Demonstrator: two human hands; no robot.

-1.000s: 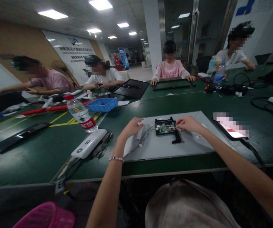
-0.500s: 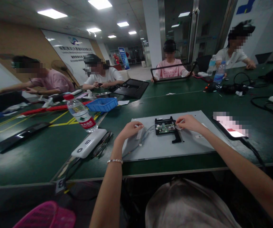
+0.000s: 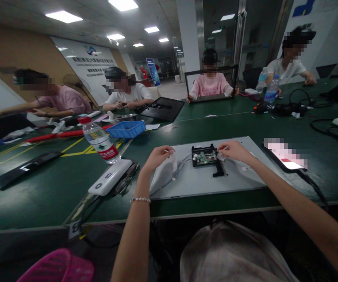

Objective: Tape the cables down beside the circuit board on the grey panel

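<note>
A grey metal panel (image 3: 198,184) lies on the green table, with a green circuit board (image 3: 206,158) in a black bracket (image 3: 218,170) on it. Above the panel's left part, my left hand (image 3: 160,156) pinches the top of a whitish strip (image 3: 174,162), which hangs beside the grey-blue cables (image 3: 182,166). My right hand (image 3: 232,150) is closed at the board's right edge, its fingertips on a small pale piece (image 3: 221,157).
Left of the panel are a white power bank (image 3: 110,177), glasses (image 3: 126,179), a water bottle (image 3: 100,141) and a blue tray (image 3: 127,129). A lit phone (image 3: 286,156) lies right. Across the table, a person holds a black frame (image 3: 211,99).
My left hand has moved slightly left and up, and the strip has bent and shifted. My right hand has barely moved. The person opposite has tilted the black frame more upright.
</note>
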